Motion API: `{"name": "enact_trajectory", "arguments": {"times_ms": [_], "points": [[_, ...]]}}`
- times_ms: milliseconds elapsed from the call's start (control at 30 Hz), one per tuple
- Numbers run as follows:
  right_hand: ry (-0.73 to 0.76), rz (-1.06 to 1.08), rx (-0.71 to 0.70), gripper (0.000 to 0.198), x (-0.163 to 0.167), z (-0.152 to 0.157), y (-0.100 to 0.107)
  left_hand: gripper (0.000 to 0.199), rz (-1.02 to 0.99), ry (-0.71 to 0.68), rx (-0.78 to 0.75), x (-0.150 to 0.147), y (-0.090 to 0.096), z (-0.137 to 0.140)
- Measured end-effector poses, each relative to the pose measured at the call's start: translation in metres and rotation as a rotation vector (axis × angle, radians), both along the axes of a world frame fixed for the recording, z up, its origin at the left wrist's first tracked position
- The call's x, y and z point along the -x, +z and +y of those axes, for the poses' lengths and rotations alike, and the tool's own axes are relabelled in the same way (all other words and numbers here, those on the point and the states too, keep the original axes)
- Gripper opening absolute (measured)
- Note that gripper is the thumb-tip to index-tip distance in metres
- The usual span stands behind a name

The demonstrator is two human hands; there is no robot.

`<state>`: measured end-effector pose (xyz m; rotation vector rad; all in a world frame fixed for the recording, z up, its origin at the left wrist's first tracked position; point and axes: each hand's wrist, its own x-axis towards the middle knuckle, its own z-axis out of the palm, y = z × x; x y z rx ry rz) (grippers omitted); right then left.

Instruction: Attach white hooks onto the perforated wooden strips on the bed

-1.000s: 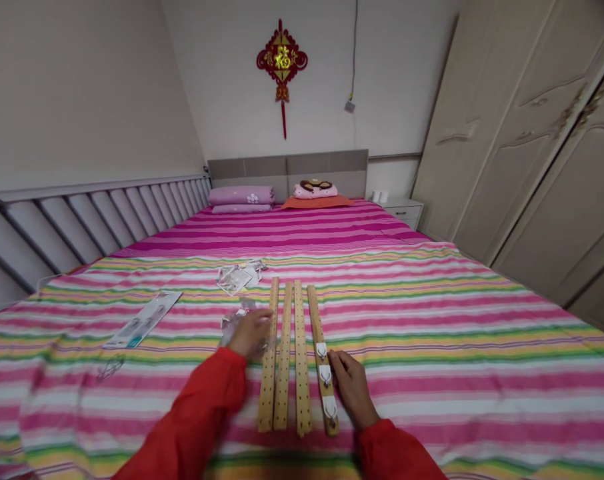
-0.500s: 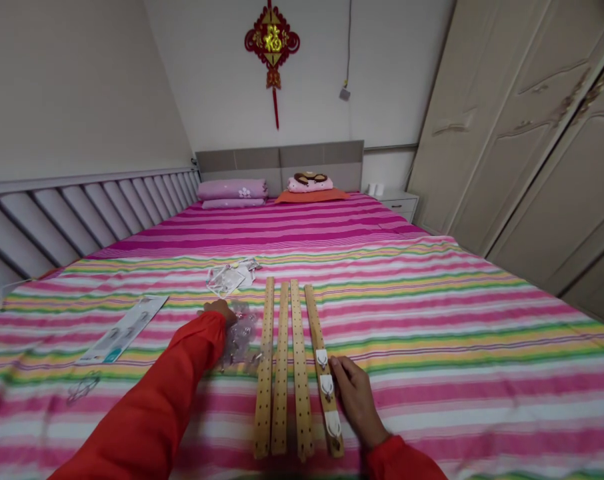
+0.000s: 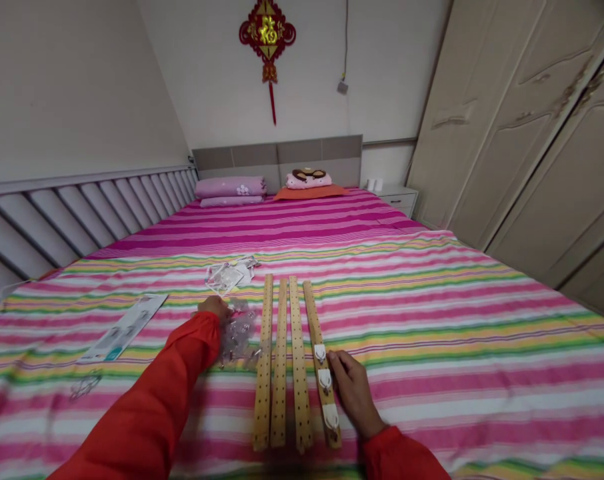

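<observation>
In the head view my left hand [image 3: 215, 308] reaches forward to the edge of a heap of small clear plastic packets [image 3: 239, 333]. Its fingers point away from me and are mostly hidden. My right hand [image 3: 353, 388] lies beside the rightmost wooden strip [image 3: 312, 313], fingers curled together at that strip's right edge. Three white hooks [image 3: 325, 381] sit in a row on the near half of this strip. To its left, several pale wooden strips with rows of holes [image 3: 296, 360] lie lengthwise, roughly side by side.
Striped cloth [image 3: 432, 347] covers the bed. A printed card [image 3: 125, 330] and a small clear piece [image 3: 87, 383] lie at left. Beyond the packets is a pile of opened packaging [image 3: 231, 275]. A slatted rail [image 3: 97, 207] runs along the left side; wardrobes [image 3: 522, 167] stand right.
The view has shifted slightly. My left hand has moved a little to the left by the packets. My right hand stays beside the rightmost strip.
</observation>
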<state>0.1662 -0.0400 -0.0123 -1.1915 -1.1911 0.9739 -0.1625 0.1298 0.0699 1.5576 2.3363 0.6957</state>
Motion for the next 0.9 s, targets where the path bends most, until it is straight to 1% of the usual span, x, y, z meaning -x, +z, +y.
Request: {"name": "enact_trajectory", "arguments": {"times_ms": [67,167,233,300,367,400,467,567,667,767,900], "points": [[0.001,-0.001,-0.008,0.038,0.000,0.000,-0.001,0.028,-0.056,0.035,-0.011,0.003,0.011,-0.007],[-0.004,-0.005,-0.025,0.038,0.000,0.001,-0.002,0.022,-0.139,0.055,-0.090,0.005,0.027,-0.022],[-0.012,0.008,-0.029,0.038,0.001,0.001,-0.002,0.023,-0.286,0.072,-0.177,0.003,0.032,-0.034],[-0.015,0.033,-0.027,0.037,0.001,0.001,-0.002,0.031,-0.538,0.068,-0.249,-0.005,0.032,-0.049],[-0.011,0.067,-0.022,0.037,0.001,0.001,-0.002,0.040,-0.791,0.015,-0.273,-0.017,0.027,-0.066],[-0.007,0.086,-0.020,0.036,0.001,0.002,-0.003,0.043,-0.870,-0.027,-0.262,-0.026,0.025,-0.075],[-0.003,0.135,-0.010,0.035,0.001,0.003,-0.004,0.046,-0.962,-0.101,-0.229,-0.045,0.020,-0.092],[-0.007,0.229,0.028,0.032,-0.001,0.006,-0.004,0.046,-1.030,-0.214,-0.138,-0.076,0.019,-0.114],[-0.030,0.308,0.061,0.028,-0.002,0.007,0.001,0.044,-1.047,-0.317,-0.030,-0.106,0.022,-0.130],[-0.021,0.340,0.043,0.025,-0.002,0.006,0.015,0.042,-1.013,-0.432,0.057,-0.131,0.024,-0.138],[0.081,0.355,0.008,0.025,-0.001,0.007,0.040,0.038,-0.973,-0.569,0.120,-0.159,0.020,-0.138]]}}
